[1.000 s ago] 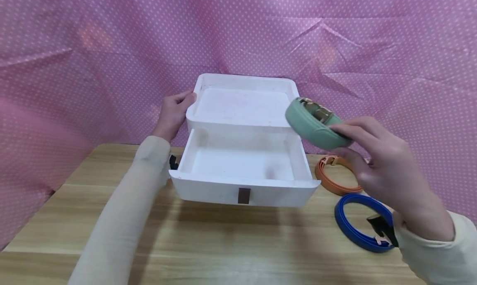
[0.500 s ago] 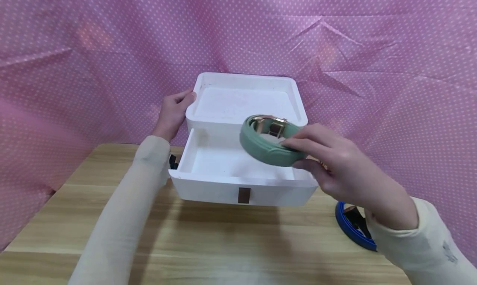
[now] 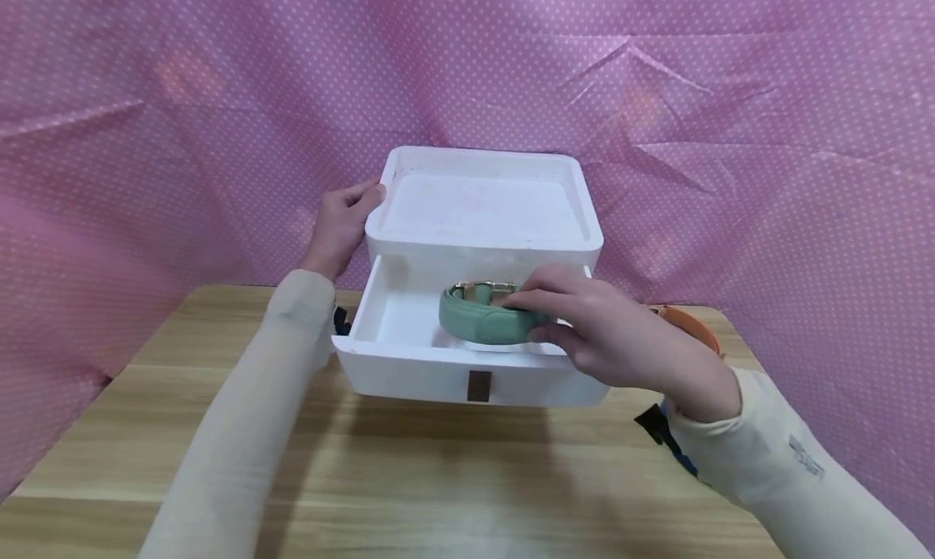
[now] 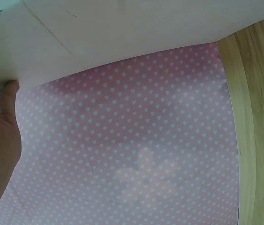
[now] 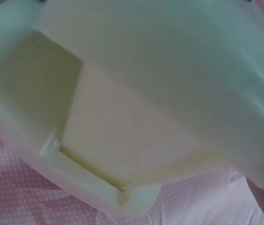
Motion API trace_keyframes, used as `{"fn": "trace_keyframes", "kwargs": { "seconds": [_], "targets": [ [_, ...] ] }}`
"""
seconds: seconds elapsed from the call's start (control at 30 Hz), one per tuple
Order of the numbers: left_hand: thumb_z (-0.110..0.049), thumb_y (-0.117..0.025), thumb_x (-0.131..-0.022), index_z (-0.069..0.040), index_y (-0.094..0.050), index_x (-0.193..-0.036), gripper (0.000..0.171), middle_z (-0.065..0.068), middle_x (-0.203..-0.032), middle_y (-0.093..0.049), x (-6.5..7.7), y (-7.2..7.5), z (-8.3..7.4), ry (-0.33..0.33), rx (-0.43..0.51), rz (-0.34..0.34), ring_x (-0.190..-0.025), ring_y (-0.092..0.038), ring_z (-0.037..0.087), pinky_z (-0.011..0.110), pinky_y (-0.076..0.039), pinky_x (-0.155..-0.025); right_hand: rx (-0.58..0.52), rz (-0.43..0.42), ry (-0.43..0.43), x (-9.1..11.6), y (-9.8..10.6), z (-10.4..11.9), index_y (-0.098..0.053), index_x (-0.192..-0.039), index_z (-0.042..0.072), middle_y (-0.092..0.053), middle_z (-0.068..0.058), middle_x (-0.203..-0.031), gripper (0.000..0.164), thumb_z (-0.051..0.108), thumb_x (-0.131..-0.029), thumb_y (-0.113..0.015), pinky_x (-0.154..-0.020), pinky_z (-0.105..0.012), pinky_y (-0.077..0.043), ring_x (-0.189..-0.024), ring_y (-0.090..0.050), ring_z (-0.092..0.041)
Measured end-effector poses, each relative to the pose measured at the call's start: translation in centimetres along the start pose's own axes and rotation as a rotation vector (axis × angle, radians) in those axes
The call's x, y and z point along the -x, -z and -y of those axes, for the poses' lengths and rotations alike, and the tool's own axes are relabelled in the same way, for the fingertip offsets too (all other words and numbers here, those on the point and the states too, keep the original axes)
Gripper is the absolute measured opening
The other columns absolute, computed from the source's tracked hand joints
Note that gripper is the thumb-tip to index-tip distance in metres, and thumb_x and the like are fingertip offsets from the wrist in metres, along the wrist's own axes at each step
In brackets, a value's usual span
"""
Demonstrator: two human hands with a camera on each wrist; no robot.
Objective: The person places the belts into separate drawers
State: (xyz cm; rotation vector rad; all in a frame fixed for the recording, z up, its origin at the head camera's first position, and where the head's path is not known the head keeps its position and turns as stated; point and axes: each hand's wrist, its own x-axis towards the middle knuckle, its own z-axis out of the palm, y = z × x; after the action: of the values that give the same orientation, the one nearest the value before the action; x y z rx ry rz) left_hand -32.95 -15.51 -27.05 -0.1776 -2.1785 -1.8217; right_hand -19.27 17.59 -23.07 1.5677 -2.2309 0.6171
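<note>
Right hand (image 3: 609, 332) shifts toward 8 o'clock, gripping coiled mint-green leathery belt (image 3: 504, 328) over white plastic drawer (image 3: 409, 376): seemingly placing; next, lower and release

The left hand (image 3: 342, 225) and right hand (image 3: 602, 322) are bare beyond long cream sleeves, the left sleeve (image 3: 244, 417) plain, the right sleeve (image 3: 777, 470) printed with a small grey marking (image 3: 806, 457) on the forearm, and a small black piece (image 3: 341, 320) juts out beside each wrist.
</note>
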Motion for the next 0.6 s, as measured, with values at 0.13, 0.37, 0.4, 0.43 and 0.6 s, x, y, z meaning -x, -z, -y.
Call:
{"fn": "trace_keyframes", "kwargs": {
  "seconds": [0.13, 0.37, 0.4, 0.43, 0.6],
  "targets": [
    [-0.039, -0.057, -0.099, -0.012, -0.055, -0.138, 0.048, 0.009, -0.140, -0.055, 0.1, 0.0, 0.1, -0.014, -0.003, -0.001, -0.117, -0.059, 0.025, 0.031, -0.054, -0.090, 0.022, 0.040, -0.068, -0.3, -1.0, -0.5, -0.067, -0.121, 0.002, -0.063, -0.007, -0.110, 0.043, -0.003, -0.079, -0.078, -0.083, -0.035, -0.053, -0.100, -0.058, -0.019],
    [-0.040, -0.057, -0.099, -0.012, -0.056, -0.138, 0.049, 0.008, -0.141, -0.054, -0.2, 0.3, 0.0, 0.005, -0.007, -0.008, -0.119, -0.058, 0.024, 0.031, -0.054, -0.091, 0.053, 0.153, -0.175, -2.0, -1.8, -1.3, -0.070, -0.116, 0.002, -0.064, -0.004, -0.103, 0.037, -0.003, -0.080, -0.077, -0.081, -0.034, -0.053, -0.093, -0.060, -0.017],
    [-0.040, -0.058, -0.099, -0.011, -0.056, -0.138, 0.048, 0.008, -0.141, -0.054, -0.3, 0.3, 0.0, 0.006, 0.000, -0.008, -0.119, -0.057, 0.024, 0.031, -0.053, -0.092, 0.046, 0.161, -0.171, -2.2, -1.9, -1.5, -0.071, -0.115, 0.002, -0.065, -0.003, -0.101, 0.036, -0.004, -0.080, -0.076, -0.080, -0.033, -0.053, -0.091, -0.060, -0.016],
    [-0.039, -0.058, -0.099, -0.011, -0.056, -0.138, 0.048, 0.009, -0.140, -0.055, -0.4, 0.3, 0.0, 0.005, 0.008, -0.007, -0.119, -0.058, 0.025, 0.031, -0.053, -0.092, 0.038, 0.169, -0.170, -2.3, -1.9, -1.6, -0.072, -0.113, 0.002, -0.065, -0.002, -0.100, 0.035, -0.005, -0.079, -0.077, -0.080, -0.032, -0.053, -0.090, -0.060, -0.016],
    [-0.037, -0.058, -0.099, -0.009, -0.056, -0.137, 0.048, 0.010, -0.139, -0.055, -0.5, 0.0, 0.2, 0.009, 0.014, -0.007, -0.117, -0.058, 0.025, 0.031, -0.053, -0.092, 0.002, 0.221, -0.186, -2.4, -2.1, -2.1, -0.074, -0.109, 0.006, -0.066, 0.001, -0.098, 0.031, -0.005, -0.080, -0.075, -0.082, -0.033, -0.053, -0.091, -0.061, -0.014]
  ]
}}
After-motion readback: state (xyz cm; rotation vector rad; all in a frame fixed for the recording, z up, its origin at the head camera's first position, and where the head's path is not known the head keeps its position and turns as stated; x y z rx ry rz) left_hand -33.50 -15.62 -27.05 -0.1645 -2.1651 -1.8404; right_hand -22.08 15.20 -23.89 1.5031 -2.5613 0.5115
